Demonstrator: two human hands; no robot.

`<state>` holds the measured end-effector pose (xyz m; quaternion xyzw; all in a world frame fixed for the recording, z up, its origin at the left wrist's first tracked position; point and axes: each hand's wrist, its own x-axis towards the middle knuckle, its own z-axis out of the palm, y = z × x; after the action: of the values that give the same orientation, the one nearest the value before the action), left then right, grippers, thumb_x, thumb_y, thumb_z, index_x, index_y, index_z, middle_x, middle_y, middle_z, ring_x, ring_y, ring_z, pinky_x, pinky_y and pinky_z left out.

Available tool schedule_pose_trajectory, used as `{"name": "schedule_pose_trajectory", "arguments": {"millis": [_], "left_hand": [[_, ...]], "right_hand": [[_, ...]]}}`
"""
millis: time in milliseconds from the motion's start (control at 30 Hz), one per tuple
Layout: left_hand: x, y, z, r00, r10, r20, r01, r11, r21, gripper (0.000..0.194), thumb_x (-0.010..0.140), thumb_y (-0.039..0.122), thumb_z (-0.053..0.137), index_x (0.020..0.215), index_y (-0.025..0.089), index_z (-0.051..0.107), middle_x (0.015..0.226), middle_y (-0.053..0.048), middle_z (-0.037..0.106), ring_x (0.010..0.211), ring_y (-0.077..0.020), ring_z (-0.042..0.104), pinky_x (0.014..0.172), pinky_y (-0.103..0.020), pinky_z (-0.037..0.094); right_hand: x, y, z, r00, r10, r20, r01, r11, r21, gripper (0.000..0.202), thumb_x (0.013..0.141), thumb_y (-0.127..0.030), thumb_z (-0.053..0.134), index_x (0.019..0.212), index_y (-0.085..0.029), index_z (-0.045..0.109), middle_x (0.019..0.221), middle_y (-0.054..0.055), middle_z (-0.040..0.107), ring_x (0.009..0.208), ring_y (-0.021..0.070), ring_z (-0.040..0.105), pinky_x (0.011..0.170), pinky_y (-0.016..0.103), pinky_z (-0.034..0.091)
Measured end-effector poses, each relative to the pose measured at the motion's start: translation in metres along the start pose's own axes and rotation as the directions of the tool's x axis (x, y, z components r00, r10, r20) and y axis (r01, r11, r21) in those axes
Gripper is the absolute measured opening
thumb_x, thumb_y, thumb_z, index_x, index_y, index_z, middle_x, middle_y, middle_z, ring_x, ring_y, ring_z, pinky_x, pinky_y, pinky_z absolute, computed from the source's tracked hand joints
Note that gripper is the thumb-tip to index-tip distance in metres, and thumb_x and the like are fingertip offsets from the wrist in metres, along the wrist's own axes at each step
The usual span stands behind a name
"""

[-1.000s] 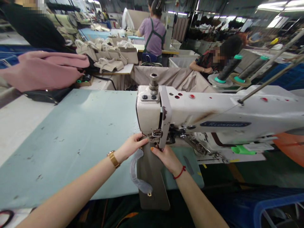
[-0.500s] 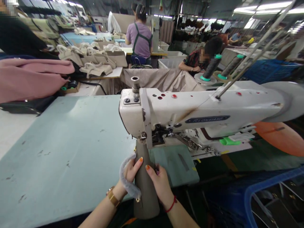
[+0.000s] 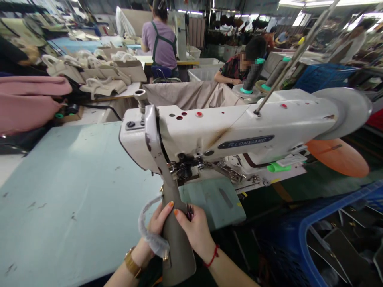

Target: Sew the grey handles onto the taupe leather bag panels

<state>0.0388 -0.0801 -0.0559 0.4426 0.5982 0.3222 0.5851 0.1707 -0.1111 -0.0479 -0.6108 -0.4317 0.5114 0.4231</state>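
Note:
A grey-brown bag panel (image 3: 178,251) lies lengthwise between my hands, its far end under the head of a white sewing machine (image 3: 203,131). My left hand (image 3: 155,227) grips the panel's left side, thumb on top. On the right edge my right hand (image 3: 199,229) is closed, thumb on the panel. A small dark, purplish pointed tool (image 3: 189,212), perhaps thread snips, shows between the right fingers. A bag handle (image 3: 145,223) in clear wrapping is fixed to the panel by gold-coloured fittings and loops over my left hand. The needle and the panel's underside are hidden.
The light blue tabletop (image 3: 89,199) extends left. A blue crate (image 3: 302,235) of dark bag parts stands at lower right. Thread cones (image 3: 253,75) stand behind the machine. Beige bags (image 3: 103,75) are piled on another table. Co-workers (image 3: 160,40) sit beyond.
The camera view has turned, so the machine sits further left and tilts. Both hands keep hold of the panel, which remains at the machine head.

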Motion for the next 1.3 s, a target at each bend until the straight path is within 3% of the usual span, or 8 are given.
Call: {"name": "schedule_pose_trajectory", "arguments": {"millis": [200, 533, 733, 967, 1300], "left_hand": [[0.004, 0.005, 0.000, 0.999, -0.002, 0.032, 0.008, 0.984, -0.178, 0.049, 0.072, 0.058, 0.057, 0.100, 0.018, 0.063, 0.105, -0.010, 0.068, 0.099, -0.0312, 0.062, 0.086, -0.041, 0.053], [0.019, 0.015, -0.008, 0.988, 0.054, 0.142, -0.003, 0.942, -0.336, 0.042, 0.078, 0.051, 0.059, 0.106, 0.020, 0.059, 0.110, -0.009, 0.067, 0.100, -0.0313, 0.062, 0.088, -0.043, 0.052], [0.032, 0.016, -0.010, 0.990, 0.036, 0.138, 0.015, 0.938, -0.347, 0.043, 0.078, 0.049, 0.060, 0.110, 0.020, 0.057, 0.108, -0.009, 0.068, 0.101, -0.0325, 0.062, 0.085, -0.044, 0.053], [0.042, 0.025, -0.012, 0.990, 0.068, 0.122, -0.021, 0.936, -0.352, 0.041, 0.078, 0.048, 0.061, 0.108, 0.020, 0.060, 0.113, -0.008, 0.066, 0.106, -0.0325, 0.059, 0.092, -0.047, 0.049], [0.062, 0.031, -0.020, 0.983, 0.127, 0.130, -0.076, 0.937, -0.341, 0.047, 0.075, 0.051, 0.064, 0.110, 0.021, 0.061, 0.116, -0.009, 0.064, 0.109, -0.0324, 0.058, 0.094, -0.046, 0.048]], "right_hand": [[0.007, -0.004, 0.000, 1.000, -0.002, 0.023, 0.002, 1.000, 0.004, 0.032, 0.080, -0.042, 0.061, 0.077, -0.011, 0.065, 0.072, 0.006, 0.066, 0.065, 0.0168, 0.058, 0.056, 0.024, 0.044], [0.029, -0.006, 0.003, 0.998, -0.016, 0.058, 0.013, 0.999, 0.050, 0.031, 0.079, -0.044, 0.062, 0.084, -0.014, 0.066, 0.076, 0.006, 0.066, 0.070, 0.0193, 0.060, 0.059, 0.025, 0.046], [0.043, -0.010, 0.004, 0.996, -0.038, 0.076, 0.033, 0.997, 0.064, 0.032, 0.080, -0.045, 0.061, 0.085, -0.014, 0.066, 0.079, 0.007, 0.068, 0.072, 0.0192, 0.061, 0.062, 0.025, 0.047], [0.055, -0.015, 0.005, 0.998, -0.029, 0.051, 0.031, 0.999, -0.037, 0.038, 0.078, -0.050, 0.062, 0.079, -0.012, 0.067, 0.075, 0.008, 0.068, 0.070, 0.0203, 0.061, 0.056, 0.025, 0.045], [0.069, -0.022, 0.012, 0.994, -0.111, 0.009, 0.111, 0.994, 0.004, 0.039, 0.079, -0.047, 0.061, 0.099, -0.014, 0.069, 0.090, 0.008, 0.070, 0.084, 0.0232, 0.063, 0.069, 0.027, 0.048]]}}
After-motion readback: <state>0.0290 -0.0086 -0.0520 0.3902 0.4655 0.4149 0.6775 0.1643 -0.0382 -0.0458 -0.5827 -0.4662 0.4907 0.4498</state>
